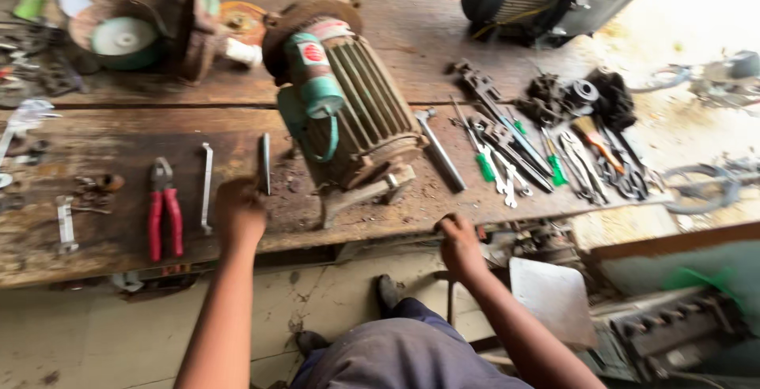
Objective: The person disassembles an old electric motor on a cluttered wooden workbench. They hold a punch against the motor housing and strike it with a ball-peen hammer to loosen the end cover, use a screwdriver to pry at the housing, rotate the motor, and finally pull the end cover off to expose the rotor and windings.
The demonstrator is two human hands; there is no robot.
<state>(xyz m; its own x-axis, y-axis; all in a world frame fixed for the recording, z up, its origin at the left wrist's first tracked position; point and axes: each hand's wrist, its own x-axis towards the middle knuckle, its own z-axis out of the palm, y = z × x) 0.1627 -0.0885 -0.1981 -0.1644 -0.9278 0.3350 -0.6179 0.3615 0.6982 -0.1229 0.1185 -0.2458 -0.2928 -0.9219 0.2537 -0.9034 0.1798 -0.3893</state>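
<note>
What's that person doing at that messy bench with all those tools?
A person stands at a worn wooden workbench with a rusty green electric motor on it. Their left hand reaches a flat metal tool lying beside the motor. Their right hand rests at the bench's front edge. Red-handled pliers and wrenches lie around.

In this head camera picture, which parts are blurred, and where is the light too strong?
Head view: both the left hand and right hand are smeared by motion blur; the floor at top right is washed out by glare; the green motor and red pliers stay readable, though soft.
</note>
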